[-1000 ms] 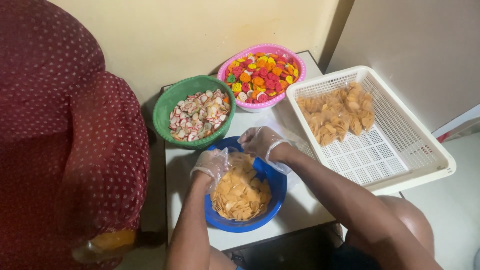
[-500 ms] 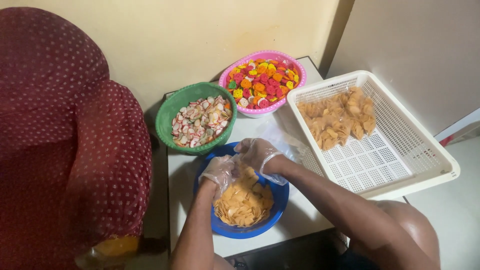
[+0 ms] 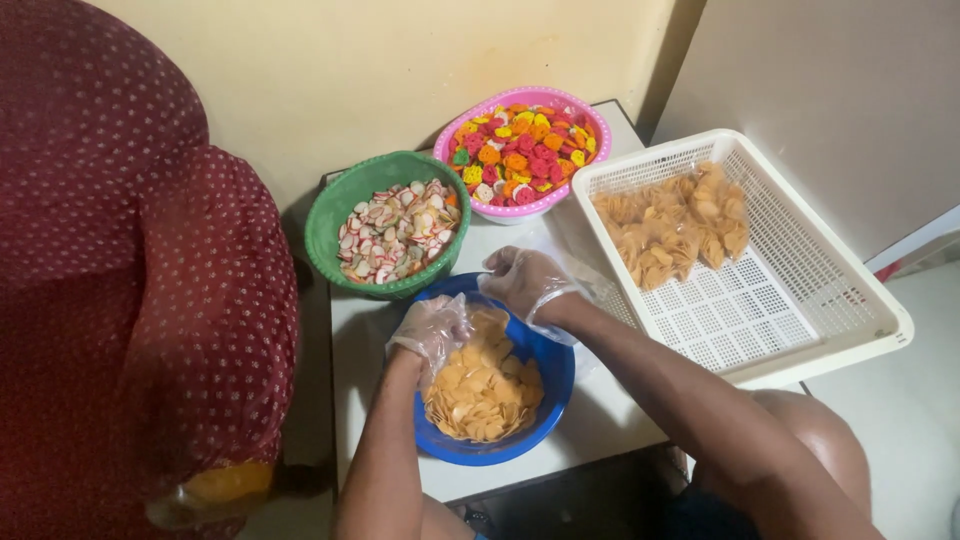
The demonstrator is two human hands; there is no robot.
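1. The left hand (image 3: 432,328), in a thin clear glove, curls over the orange chips (image 3: 483,385) in the blue bowl (image 3: 553,372) on the near table (image 3: 352,340); what it pinches I cannot tell.
2. The right hand (image 3: 525,281), also gloved, pinches something clear at the bowl's far rim.
3. The brittle, curved chips could crack or spill over the rim if squeezed.
4. Beyond stand a green bowl (image 3: 330,215), a pink bowl (image 3: 590,112) and, to the right, a perforated white basket (image 3: 800,290).

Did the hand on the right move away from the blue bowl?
No. The right hand hovers over the blue bowl's far rim by the green bowl, as before; only the camera shifted.
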